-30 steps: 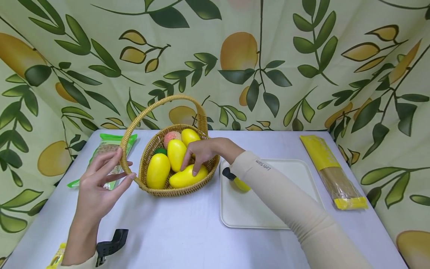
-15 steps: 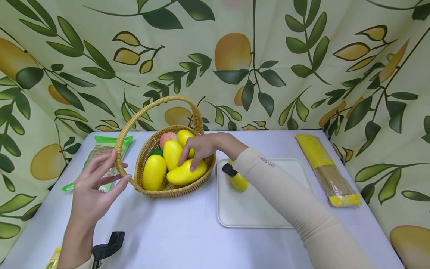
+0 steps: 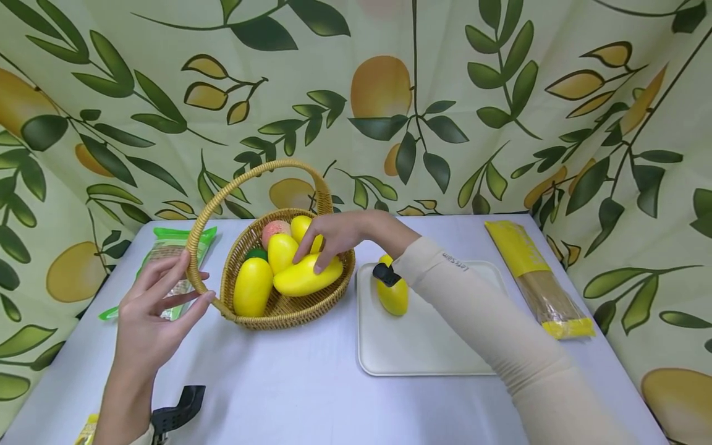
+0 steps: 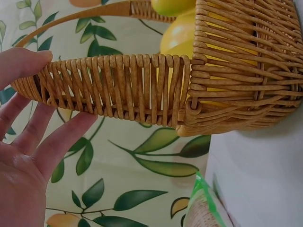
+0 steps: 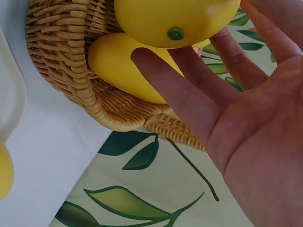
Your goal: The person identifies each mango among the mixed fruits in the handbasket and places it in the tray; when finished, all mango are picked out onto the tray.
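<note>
Right hand (image 3: 335,233) pinches the front yellow mango (image 3: 306,279) between thumb and fingers; fruit just under the grip, at the wicker basket (image 3: 289,322), long axis sideways, right end tipped higher, green stem spot (image 5: 175,33) wristward. Left hand (image 3: 151,315) pinches the handle (image 4: 118,87).

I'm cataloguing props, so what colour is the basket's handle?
Golden tan; the woven handle shows best in the left wrist view.

Bright head view, faint shadows; dimmer wrist views.
</note>
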The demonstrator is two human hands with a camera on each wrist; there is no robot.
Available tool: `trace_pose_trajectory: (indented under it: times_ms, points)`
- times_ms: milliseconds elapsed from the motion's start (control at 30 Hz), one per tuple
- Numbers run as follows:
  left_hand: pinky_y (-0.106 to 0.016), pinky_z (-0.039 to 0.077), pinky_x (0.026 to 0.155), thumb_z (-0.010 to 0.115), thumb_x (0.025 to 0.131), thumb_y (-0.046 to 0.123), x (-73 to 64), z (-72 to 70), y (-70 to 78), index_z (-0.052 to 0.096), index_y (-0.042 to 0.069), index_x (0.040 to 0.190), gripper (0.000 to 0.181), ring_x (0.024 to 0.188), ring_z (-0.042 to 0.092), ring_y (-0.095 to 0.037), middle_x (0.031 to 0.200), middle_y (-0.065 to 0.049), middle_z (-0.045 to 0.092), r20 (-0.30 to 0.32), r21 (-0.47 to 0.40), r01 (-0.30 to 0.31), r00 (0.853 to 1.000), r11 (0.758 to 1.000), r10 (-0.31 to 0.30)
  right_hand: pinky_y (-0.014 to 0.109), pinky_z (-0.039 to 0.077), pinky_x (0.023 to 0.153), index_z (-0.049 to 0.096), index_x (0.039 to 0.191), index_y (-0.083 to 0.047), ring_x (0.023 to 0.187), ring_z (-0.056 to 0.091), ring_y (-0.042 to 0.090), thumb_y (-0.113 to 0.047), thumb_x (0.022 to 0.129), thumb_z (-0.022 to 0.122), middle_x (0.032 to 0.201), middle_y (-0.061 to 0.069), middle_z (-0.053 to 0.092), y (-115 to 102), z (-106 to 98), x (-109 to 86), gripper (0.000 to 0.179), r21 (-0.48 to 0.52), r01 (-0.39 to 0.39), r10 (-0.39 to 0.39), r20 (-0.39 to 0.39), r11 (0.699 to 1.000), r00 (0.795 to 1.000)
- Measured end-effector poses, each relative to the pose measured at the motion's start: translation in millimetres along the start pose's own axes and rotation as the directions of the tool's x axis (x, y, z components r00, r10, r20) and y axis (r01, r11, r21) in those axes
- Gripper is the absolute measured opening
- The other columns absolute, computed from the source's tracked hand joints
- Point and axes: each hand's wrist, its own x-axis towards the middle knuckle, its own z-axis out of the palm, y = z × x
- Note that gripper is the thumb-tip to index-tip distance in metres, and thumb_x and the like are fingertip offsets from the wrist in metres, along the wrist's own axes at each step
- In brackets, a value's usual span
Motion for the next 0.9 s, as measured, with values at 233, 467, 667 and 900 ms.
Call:
trace_pose_trajectory:
  times_ms: [233, 467, 667, 900]
  points:
    - [-0.007, 0.058, 0.077, 0.077, 0.062, -0.032, -0.6, 1.2, -2.0, 0.060, -0.002, 0.138, 0.084, 0.103, 0.070, 0.006, 0.130, 0.011, 0.059, -0.012, -0.032, -0.039, 0.999, 0.999, 0.039, 0.022, 0.052, 0.071, 0.069, 0.135, -0.022, 0.083, 0.062, 0.016, -0.015, 0.094, 0.073, 0.135, 0.000, 0.065, -1.7, -4.4, -10.3, 0.041, -0.018, 0.032, -0.032, -0.012, 0.999, 0.999]
    - [-0.006, 0.058, 0.078, 0.077, 0.062, -0.032, -1.6, -0.3, -0.9, 0.059, 0.002, 0.140, 0.087, 0.103, 0.068, 0.009, 0.128, 0.016, 0.059, -0.004, -0.001, 0.001, 1.000, 1.000, -0.001, 0.020, 0.045, 0.065, 0.067, 0.136, -0.020, 0.072, 0.051, 0.014, -0.016, 0.097, 0.069, 0.127, 0.001, 0.067, 0.3, -8.4, -20.5, 0.039, -0.023, 0.083, -0.083, -0.022, 0.996, 0.996]
    - [-0.006, 0.057, 0.078, 0.076, 0.063, -0.032, -1.8, -0.2, -1.3, 0.058, 0.003, 0.141, 0.088, 0.103, 0.067, 0.010, 0.129, 0.018, 0.058, -0.002, 0.012, 0.012, 1.000, 1.000, -0.012, 0.030, 0.063, 0.072, 0.067, 0.137, -0.023, 0.098, 0.066, 0.021, -0.018, 0.101, 0.063, 0.139, 0.002, 0.062, 4.9, -11.6, -37.1, 0.037, 0.031, 0.067, -0.065, -0.051, 0.997, 0.997]
    - [-0.005, 0.057, 0.077, 0.077, 0.063, -0.032, -1.1, 0.6, -0.1, 0.059, 0.002, 0.141, 0.087, 0.103, 0.067, 0.010, 0.129, 0.017, 0.058, -0.009, 0.011, -0.015, 1.000, 1.000, 0.015, 0.038, 0.067, 0.072, 0.068, 0.136, -0.022, 0.109, 0.063, 0.024, -0.016, 0.104, 0.058, 0.145, 0.003, 0.059, 16.0, -14.1, -57.8, 0.034, 0.106, 0.047, -0.035, -0.117, 0.993, 0.993]
